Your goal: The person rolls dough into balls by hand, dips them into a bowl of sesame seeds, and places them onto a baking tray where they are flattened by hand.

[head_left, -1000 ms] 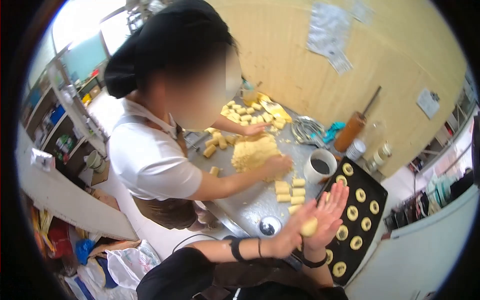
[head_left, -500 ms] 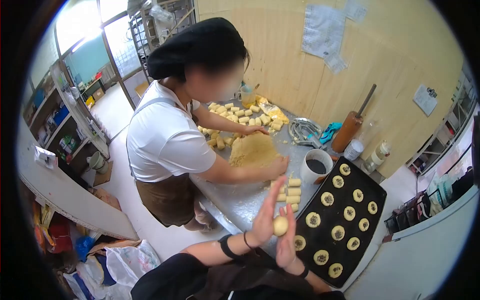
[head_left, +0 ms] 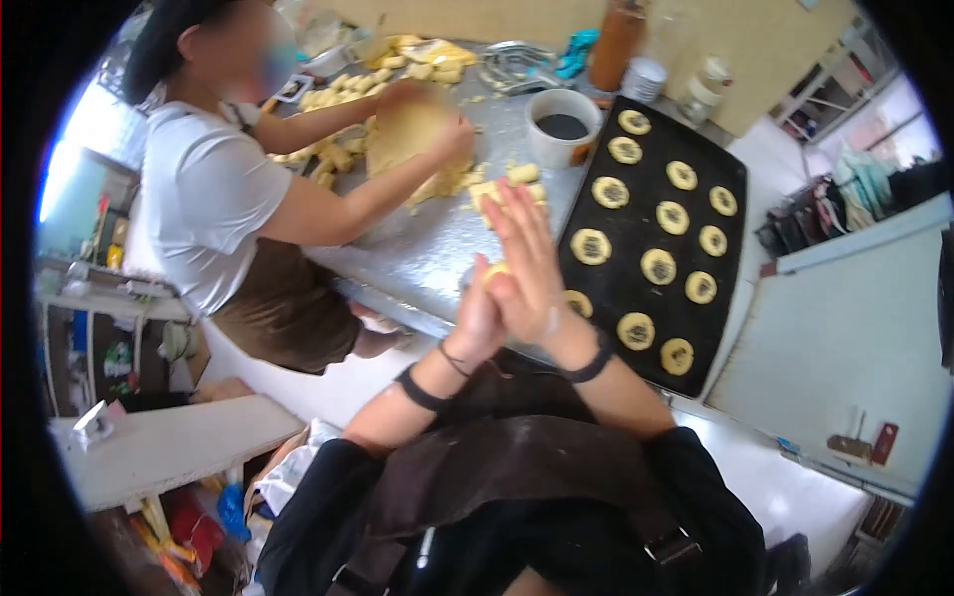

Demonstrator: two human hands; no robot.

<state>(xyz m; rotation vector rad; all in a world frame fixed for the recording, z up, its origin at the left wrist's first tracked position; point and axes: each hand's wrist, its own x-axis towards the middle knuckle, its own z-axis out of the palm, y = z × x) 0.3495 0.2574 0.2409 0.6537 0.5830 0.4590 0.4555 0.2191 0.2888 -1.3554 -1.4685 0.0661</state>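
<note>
Between my two palms sits a small pale dough ball (head_left: 495, 269), mostly covered by fingers. My left hand (head_left: 478, 326) is against it from the left and below. On the other side my right hand (head_left: 534, 273) presses over it with fingers stretched long and flat. Just beyond my fingertips, short cut dough pieces (head_left: 521, 175) lie on the metal table (head_left: 397, 253). To the right is a black baking tray (head_left: 626, 226) bearing several round dough pieces with dark centres (head_left: 658, 266).
A co-worker (head_left: 204, 164) at the left handles a large dough slab (head_left: 393, 149). A white tub (head_left: 549, 147) with dark contents stands by the tray. Behind are more dough pieces (head_left: 343, 94), a brown cylinder (head_left: 617, 45) and a jar (head_left: 708, 87).
My view has tilted down and turned. My palms have come closer around the ball, with the right hand now further over it. The co-worker has lifted an edge of the dough slab.
</note>
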